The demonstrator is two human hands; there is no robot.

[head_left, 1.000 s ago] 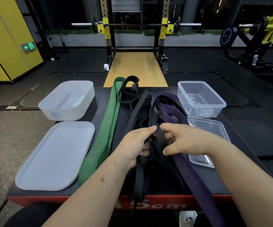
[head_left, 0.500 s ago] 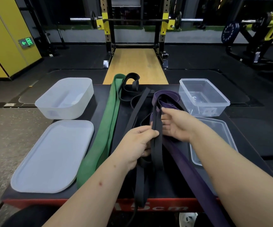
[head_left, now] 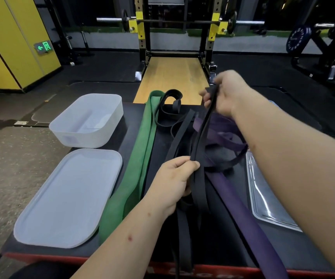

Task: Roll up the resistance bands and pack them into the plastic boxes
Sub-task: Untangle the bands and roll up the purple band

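A narrow black band (head_left: 201, 129) is stretched taut between my two hands over the middle of the black table (head_left: 219, 244). My left hand (head_left: 172, 178) pinches its near part. My right hand (head_left: 227, 93) grips its far end, raised above the table's far edge. A purple band (head_left: 241, 210) lies under it and runs off the near edge. A green band (head_left: 140, 154) lies flat to the left. Another black band (head_left: 169, 109) is coiled loosely at the far edge. A frosted plastic box (head_left: 86, 121) stands far left; my right arm hides the clear box at the right.
A frosted lid (head_left: 68, 198) lies near left, in front of the frosted box. A clear lid (head_left: 267, 202) lies at the right edge, partly under my right forearm. Beyond the table stand a squat rack with a barbell (head_left: 174, 22) and a wooden platform (head_left: 172, 79).
My right hand has slid up along the black band and lifted away from me, pulling it taut. My left hand has kept its pinch near the table's middle.
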